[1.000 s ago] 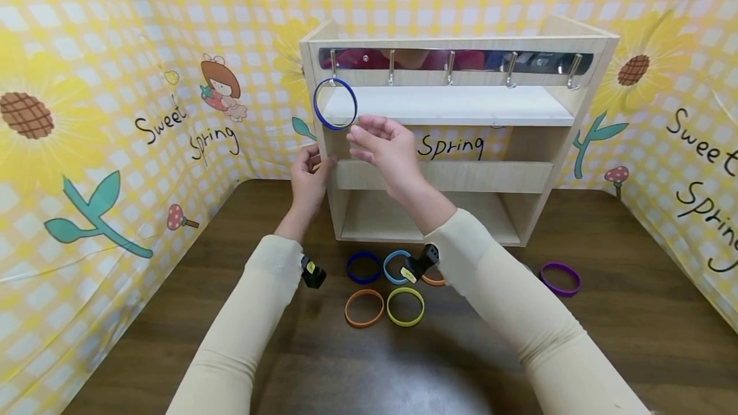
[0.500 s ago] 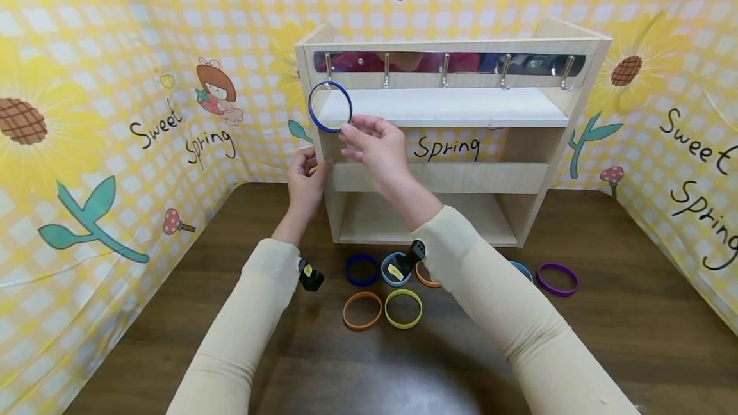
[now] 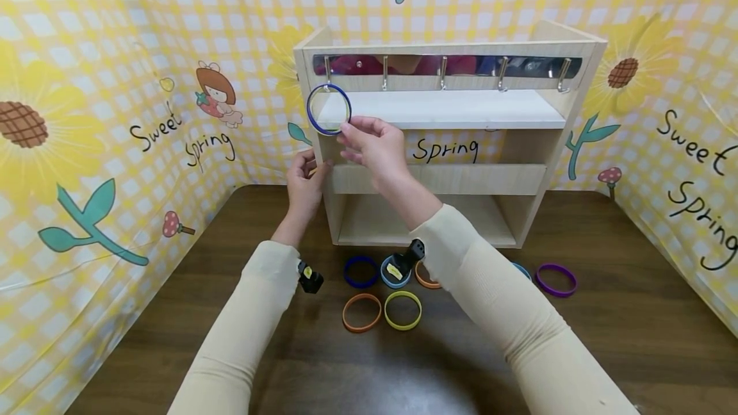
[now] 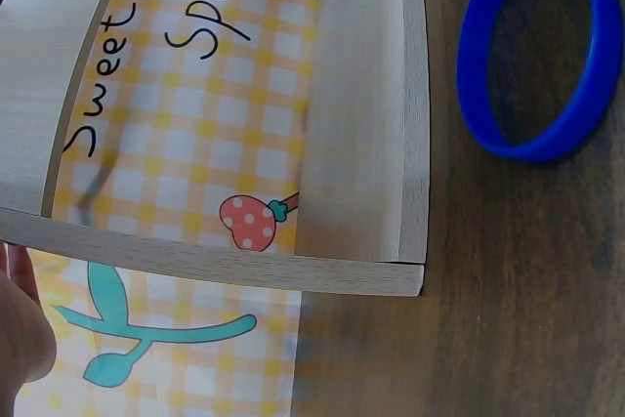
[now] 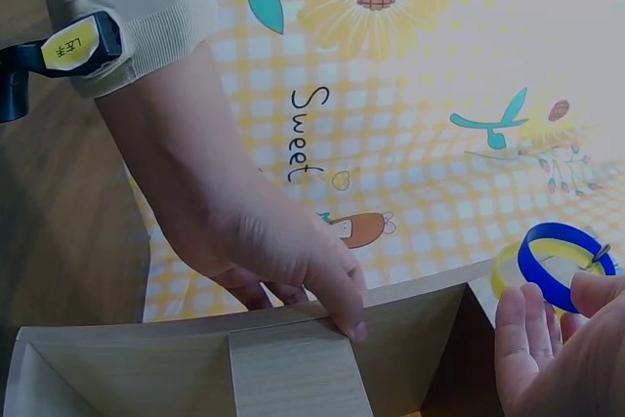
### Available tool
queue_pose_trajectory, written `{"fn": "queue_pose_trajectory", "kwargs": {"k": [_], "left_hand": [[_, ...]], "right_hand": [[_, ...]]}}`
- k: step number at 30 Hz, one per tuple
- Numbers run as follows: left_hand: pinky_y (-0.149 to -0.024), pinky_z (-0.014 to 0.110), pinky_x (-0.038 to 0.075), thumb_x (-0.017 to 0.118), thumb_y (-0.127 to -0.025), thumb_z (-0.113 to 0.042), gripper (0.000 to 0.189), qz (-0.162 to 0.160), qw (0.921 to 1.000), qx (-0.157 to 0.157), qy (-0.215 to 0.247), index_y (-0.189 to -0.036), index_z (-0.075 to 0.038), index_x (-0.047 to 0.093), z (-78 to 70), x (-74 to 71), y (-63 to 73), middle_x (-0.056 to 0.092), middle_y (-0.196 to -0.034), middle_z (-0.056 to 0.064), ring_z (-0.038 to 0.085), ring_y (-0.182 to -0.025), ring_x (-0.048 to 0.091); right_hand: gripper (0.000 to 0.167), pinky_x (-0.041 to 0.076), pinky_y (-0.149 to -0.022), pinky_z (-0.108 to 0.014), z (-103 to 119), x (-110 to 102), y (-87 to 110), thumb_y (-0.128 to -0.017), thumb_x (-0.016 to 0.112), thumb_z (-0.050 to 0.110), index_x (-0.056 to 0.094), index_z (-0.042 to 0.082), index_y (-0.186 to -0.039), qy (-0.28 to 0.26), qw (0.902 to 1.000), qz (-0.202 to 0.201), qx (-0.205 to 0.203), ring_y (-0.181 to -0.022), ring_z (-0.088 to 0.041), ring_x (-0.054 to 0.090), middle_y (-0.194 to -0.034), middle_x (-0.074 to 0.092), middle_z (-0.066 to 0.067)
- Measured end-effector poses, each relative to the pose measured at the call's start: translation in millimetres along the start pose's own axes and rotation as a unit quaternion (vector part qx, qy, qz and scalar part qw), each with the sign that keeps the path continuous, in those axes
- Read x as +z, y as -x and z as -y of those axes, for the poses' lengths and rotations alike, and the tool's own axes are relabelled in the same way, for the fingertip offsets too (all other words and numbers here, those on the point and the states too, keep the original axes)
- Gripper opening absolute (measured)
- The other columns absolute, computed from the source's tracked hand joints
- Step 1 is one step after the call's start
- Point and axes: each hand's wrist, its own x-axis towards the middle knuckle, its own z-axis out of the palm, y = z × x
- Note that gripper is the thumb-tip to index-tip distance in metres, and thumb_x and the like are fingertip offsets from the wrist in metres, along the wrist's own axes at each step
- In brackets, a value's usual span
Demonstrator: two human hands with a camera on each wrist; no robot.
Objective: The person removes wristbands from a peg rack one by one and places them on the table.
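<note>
My right hand [image 3: 377, 146] pinches the lower right edge of a dark blue wristband [image 3: 309, 109] between thumb and fingers. The top of this band lies at the tip of the leftmost hook [image 3: 327, 69] on a metal strip. In the right wrist view, a yellow wristband [image 5: 499, 269] shows behind the blue one. My left hand [image 3: 305, 187] grips the left side panel of a pale wooden shelf [image 3: 438, 179], thumb on the front edge and fingers around the outside. The left wrist view catches only part of that hand at its lower left edge.
On the brown table [image 3: 277, 364] before the shelf lie a dark blue band [image 3: 346, 272], a light blue band [image 3: 383, 279], an orange band [image 3: 345, 320] and a yellow band [image 3: 419, 312]. Farther right is a purple band [image 3: 556, 294]. Checked cloth [image 3: 230, 37] surrounds the table.
The view has shifted slightly, moving the shelf a little left and down in frame. The right hand has edged closer to the blue wristband's lower edge; the left hand keeps its grip on the panel.
</note>
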Motion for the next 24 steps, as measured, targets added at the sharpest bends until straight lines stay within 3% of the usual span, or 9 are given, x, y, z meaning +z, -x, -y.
{"fn": "queue_pose_trajectory", "kwargs": {"k": [7, 24], "left_hand": [[-0.073, 0.023, 0.051, 0.064, -0.086, 0.004, 0.031, -0.001, 1.0000, 0.003, 0.003, -0.114, 0.014, 0.055, -0.4, 0.5, 0.4, 0.063, -0.092, -0.003, 0.011, -0.087, 0.061], [-0.075, 0.024, 0.052, 0.064, -0.087, 0.002, 0.033, 0.006, 1.0000, -0.002, 0.002, -0.116, 0.013, 0.055, -0.8, -0.1, 1.1, 0.062, -0.098, 0.001, 0.012, -0.090, 0.061]], "right_hand": [[0.020, 0.056, -0.074, -0.032, 6.3, -1.0, 4.3, -0.089, 0.070, 0.011, 0.067, 0.003, -0.107, -0.003, 1.0000, 0.002, -0.003, -0.087, -0.023, 0.069, -0.102, 0.069, -0.013], [0.016, 0.056, -0.076, -0.034, 17.0, 2.5, 10.8, -0.091, 0.067, 0.008, 0.065, 0.000, -0.105, -0.071, 0.9971, 0.025, -0.008, -0.087, -0.023, 0.070, -0.104, 0.069, -0.018]]}}
